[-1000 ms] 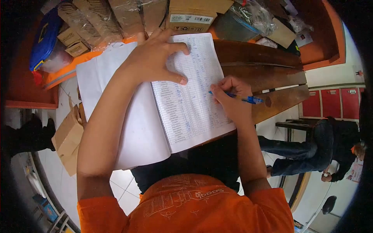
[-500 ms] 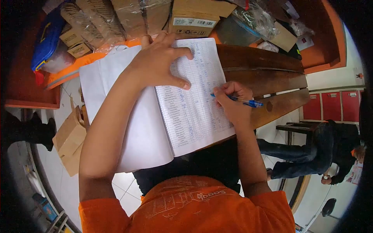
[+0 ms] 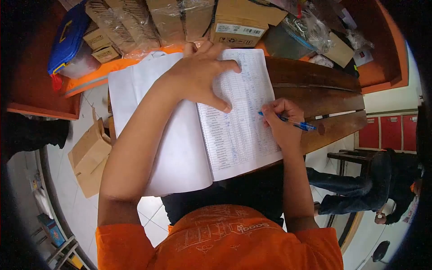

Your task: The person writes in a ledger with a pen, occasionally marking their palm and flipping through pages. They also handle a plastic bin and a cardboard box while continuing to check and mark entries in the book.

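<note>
A stack of papers (image 3: 177, 157) lies spread on a dark wooden bench, its left side blank. On the right side is a printed table sheet (image 3: 243, 148) with rows of small print and blue handwritten marks, too small to read. My left hand (image 3: 204, 74) rests across the upper part of the papers, fingers spread, thumb and forefinger on the printed sheet. At the sheet's right edge, my right hand (image 3: 285, 123) grips a blue pen (image 3: 306, 126), its tip pointing left at the sheet.
Cardboard boxes (image 3: 240, 24) and plastic-wrapped cardboard stand along the far side. A blue-lidded bin (image 3: 72, 40) is at upper left, an opened carton (image 3: 92, 155) on the tiled floor. The wooden bench (image 3: 319, 96) extends right. A person in jeans (image 3: 355, 186) sits at right near red lockers (image 3: 390, 132).
The whole view has shifted, so the papers and both hands appear farther right. My left hand stays spread on the papers and my right hand keeps holding the pen near the sheet's right edge.
</note>
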`<state>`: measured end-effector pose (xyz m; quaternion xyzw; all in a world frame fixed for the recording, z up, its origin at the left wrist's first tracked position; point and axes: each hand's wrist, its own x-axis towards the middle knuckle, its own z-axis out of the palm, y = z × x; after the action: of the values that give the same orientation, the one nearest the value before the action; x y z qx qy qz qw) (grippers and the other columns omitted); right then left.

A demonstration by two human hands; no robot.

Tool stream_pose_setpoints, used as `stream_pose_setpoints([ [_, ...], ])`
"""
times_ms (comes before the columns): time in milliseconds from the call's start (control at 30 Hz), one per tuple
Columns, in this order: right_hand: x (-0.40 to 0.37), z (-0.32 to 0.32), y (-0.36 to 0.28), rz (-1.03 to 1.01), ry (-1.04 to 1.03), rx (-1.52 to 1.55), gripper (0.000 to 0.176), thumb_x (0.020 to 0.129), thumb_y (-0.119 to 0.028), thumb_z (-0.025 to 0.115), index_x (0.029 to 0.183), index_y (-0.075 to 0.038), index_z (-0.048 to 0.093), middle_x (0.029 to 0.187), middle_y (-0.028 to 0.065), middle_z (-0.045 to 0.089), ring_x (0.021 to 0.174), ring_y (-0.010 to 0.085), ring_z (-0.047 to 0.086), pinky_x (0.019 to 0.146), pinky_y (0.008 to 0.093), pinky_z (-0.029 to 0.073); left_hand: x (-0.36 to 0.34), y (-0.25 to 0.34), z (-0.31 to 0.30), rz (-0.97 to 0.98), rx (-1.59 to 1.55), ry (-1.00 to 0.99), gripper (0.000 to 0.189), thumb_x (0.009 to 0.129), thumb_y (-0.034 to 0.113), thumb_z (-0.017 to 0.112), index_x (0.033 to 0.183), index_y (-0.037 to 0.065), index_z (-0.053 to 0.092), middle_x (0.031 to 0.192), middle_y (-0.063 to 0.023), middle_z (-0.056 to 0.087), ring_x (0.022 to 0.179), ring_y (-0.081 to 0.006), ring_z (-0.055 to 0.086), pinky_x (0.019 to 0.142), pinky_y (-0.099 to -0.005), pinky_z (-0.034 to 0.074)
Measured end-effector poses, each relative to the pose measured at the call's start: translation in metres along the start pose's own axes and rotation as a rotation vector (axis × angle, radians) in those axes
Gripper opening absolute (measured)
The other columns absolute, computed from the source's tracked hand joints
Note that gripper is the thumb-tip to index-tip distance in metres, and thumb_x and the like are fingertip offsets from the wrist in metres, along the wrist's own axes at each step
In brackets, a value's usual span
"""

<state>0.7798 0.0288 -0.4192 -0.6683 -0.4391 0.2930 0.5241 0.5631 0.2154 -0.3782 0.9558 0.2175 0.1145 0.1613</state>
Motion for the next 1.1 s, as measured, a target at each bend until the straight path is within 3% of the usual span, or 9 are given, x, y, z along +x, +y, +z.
stream_pose_setpoints([
  [100, 0.001, -0.002, 0.005, -0.050, 0.013, -0.123, 0.026, 0.091, 0.003, 0.076, 0.074, -0.002, 0.057, 0.079, 0.0075, 0.066, 0.063, 0.0095, 0.063, 0.053, 0.0257, 0.053, -0.001, -0.001, -0.002, 0.025, 0.013, -0.048, 0.093, 0.052, 0.049, 0.092, 0.138, 0.026, 0.064, 0.160, -0.0225, 0.038, 0.150, -0.0434, 0.034, 0.122, -0.0654, 0.017],
  [167, 0.002, -0.004, 0.009, -0.034, 0.002, -0.094, 0.025, 0.091, 0.003, 0.076, 0.074, -0.002, 0.057, 0.080, 0.0075, 0.066, 0.063, 0.0095, 0.064, 0.053, 0.0255, 0.053, -0.003, -0.003, 0.000, 0.054, 0.025, -0.004, 0.098, 0.048, 0.054, 0.093, 0.137, 0.021, 0.067, 0.143, -0.0180, 0.051, 0.138, -0.0356, 0.041, 0.113, -0.0541, 0.027],
  [400, 0.000, -0.003, 0.005, -0.051, -0.025, -0.009, 0.023, 0.091, 0.004, 0.074, 0.076, -0.003, 0.058, 0.081, 0.0074, 0.067, 0.062, 0.0091, 0.063, 0.053, 0.0252, 0.053, -0.006, -0.004, 0.001, 0.077, -0.018, -0.023, 0.102, 0.046, 0.052, 0.094, 0.139, 0.020, 0.065, 0.148, -0.0198, 0.047, 0.141, -0.0383, 0.039, 0.116, -0.0541, 0.027],
  [500, 0.002, -0.007, 0.017, -0.141, -0.049, 0.005, 0.023, 0.090, 0.005, 0.074, 0.076, -0.004, 0.058, 0.080, 0.0068, 0.067, 0.061, 0.0089, 0.062, 0.053, 0.0250, 0.053, -0.007, -0.002, 0.003, 0.057, -0.031, -0.032, 0.103, 0.045, 0.053, 0.094, 0.139, 0.021, 0.065, 0.150, -0.0200, 0.045, 0.142, -0.0395, 0.039, 0.117, -0.0555, 0.026],
  [700, 0.002, -0.007, 0.014, -0.097, -0.043, -0.069, 0.027, 0.090, 0.004, 0.074, 0.073, -0.004, 0.055, 0.081, 0.0066, 0.066, 0.060, 0.0083, 0.060, 0.052, 0.0244, 0.050, -0.005, 0.002, -0.001, 0.064, 0.055, -0.005, 0.103, 0.045, 0.055, 0.093, 0.139, 0.023, 0.065, 0.150, -0.0199, 0.045, 0.142, -0.0407, 0.039, 0.117, -0.0583, 0.024],
  [767, 0.001, -0.004, 0.010, -0.080, -0.014, -0.063, 0.025, 0.087, 0.000, 0.077, 0.071, -0.004, 0.058, 0.077, 0.0037, 0.066, 0.063, 0.0084, 0.059, 0.057, 0.0260, 0.049, -0.005, 0.005, -0.007, -0.010, -0.017, -0.126, 0.104, 0.046, 0.046, 0.094, 0.142, 0.028, 0.060, 0.163, -0.0246, 0.032, 0.153, -0.0455, 0.027, 0.122, -0.0694, 0.012],
  [900, -0.001, -0.003, 0.003, -0.020, 0.021, -0.081, 0.025, 0.084, -0.005, 0.080, 0.069, -0.004, 0.059, 0.072, 0.0021, 0.066, 0.065, 0.0094, 0.058, 0.060, 0.0282, 0.048, -0.007, 0.003, 0.000, 0.048, 0.047, -0.002, 0.103, 0.044, 0.057, 0.093, 0.138, 0.023, 0.066, 0.149, -0.0198, 0.047, 0.142, -0.0406, 0.039, 0.117, -0.0578, 0.023],
  [967, 0.000, -0.004, 0.007, -0.031, 0.015, -0.090, 0.025, 0.087, -0.001, 0.077, 0.070, -0.004, 0.058, 0.076, 0.0052, 0.067, 0.062, 0.0090, 0.059, 0.055, 0.0262, 0.048, -0.005, 0.003, -0.003, 0.017, 0.012, -0.085, 0.102, 0.046, 0.047, 0.094, 0.141, 0.029, 0.060, 0.163, -0.0246, 0.032, 0.153, -0.0456, 0.026, 0.121, -0.0693, 0.015],
  [1100, 0.000, -0.003, 0.008, -0.079, -0.018, -0.017, 0.025, 0.089, 0.003, 0.075, 0.072, -0.003, 0.058, 0.080, 0.0088, 0.069, 0.060, 0.0090, 0.061, 0.051, 0.0246, 0.048, -0.004, 0.003, -0.004, 0.005, -0.017, -0.110, 0.101, 0.047, 0.047, 0.094, 0.140, 0.029, 0.060, 0.163, -0.0253, 0.031, 0.154, -0.0459, 0.025, 0.121, -0.0697, 0.016],
])
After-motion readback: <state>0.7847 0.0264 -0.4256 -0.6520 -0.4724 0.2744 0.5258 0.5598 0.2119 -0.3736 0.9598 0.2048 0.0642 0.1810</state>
